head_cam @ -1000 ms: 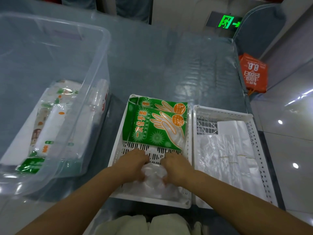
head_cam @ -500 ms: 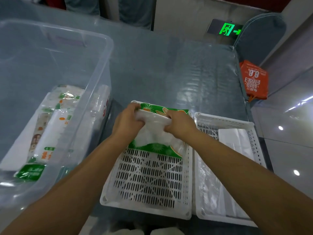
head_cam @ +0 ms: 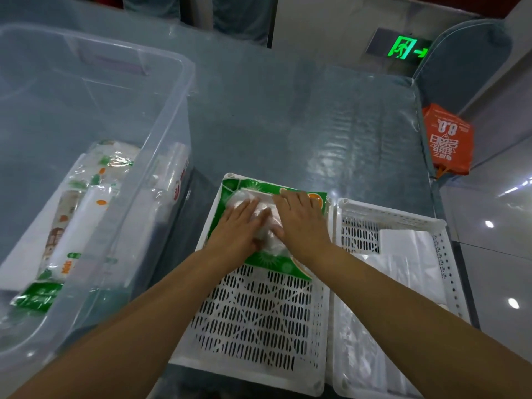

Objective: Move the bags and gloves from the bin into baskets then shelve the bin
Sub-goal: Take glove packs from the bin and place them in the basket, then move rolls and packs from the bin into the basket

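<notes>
Both of your hands lie flat in the far half of the left white slotted basket (head_cam: 259, 321), pressing a clear crumpled packet of disposable gloves (head_cam: 263, 223) down onto the green glove packs (head_cam: 276, 263) stacked there. Your left hand (head_cam: 234, 230) has its fingers straight and laid over the packet's left side, palm down; your right hand (head_cam: 300, 223) mirrors it on the right side, fingers stretched toward the basket's far rim, thumb tucked against the packet. Neither hand curls round anything, so the packet is only being held down, not gripped. The near half of that basket shows bare slotted floor. Touching its right wall stands the right white basket (head_cam: 440, 254), which holds flat folded clear plastic bags (head_cam: 403, 272) along most of its length. To your left, well apart from your hands, the big clear storage bin (head_cam: 161, 90) sits on the plastic-covered grey-blue table (head_cam: 302, 122); through its wall you can see several packets (head_cam: 86, 214) still lying on its floor, white wrapping with green and orange print, one green pack at the near end. Off the table's far right corner hangs an orange printed bag (head_cam: 447, 142), and a green exit sign (head_cam: 403, 48) glows low on the wall beyond.
</notes>
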Action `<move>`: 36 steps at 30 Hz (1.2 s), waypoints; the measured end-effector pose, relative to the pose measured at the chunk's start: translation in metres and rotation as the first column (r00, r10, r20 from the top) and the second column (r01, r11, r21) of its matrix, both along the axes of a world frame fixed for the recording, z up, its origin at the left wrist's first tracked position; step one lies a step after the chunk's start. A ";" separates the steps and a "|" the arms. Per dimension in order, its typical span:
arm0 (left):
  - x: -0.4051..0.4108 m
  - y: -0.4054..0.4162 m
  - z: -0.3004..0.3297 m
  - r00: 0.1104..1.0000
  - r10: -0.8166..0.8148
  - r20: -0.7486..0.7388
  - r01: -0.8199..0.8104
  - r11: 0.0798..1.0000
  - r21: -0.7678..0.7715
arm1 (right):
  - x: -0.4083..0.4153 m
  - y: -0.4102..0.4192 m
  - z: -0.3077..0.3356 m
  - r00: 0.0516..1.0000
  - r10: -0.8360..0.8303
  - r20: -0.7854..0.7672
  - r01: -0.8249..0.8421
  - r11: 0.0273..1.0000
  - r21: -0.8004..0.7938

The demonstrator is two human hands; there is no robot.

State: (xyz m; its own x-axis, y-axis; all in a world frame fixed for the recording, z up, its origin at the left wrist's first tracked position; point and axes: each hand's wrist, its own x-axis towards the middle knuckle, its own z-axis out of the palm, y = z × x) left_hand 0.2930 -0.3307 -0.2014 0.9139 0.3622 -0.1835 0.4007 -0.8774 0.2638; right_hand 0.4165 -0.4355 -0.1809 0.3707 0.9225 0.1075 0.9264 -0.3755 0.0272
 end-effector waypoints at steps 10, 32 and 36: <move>-0.007 -0.004 0.039 0.966 0.224 0.130 -0.219 0.974 -0.054 | 0.008 -0.005 0.019 0.986 -0.037 -0.165 0.047 0.997 0.054; -0.185 0.168 0.215 0.910 0.327 0.254 -0.373 0.913 0.165 | -0.138 0.136 0.184 0.953 0.279 -0.115 -0.174 0.820 0.545; -0.227 0.221 0.207 0.937 0.308 0.165 -0.338 0.919 0.204 | -0.178 0.195 0.180 0.943 0.235 -0.237 -0.159 0.940 0.302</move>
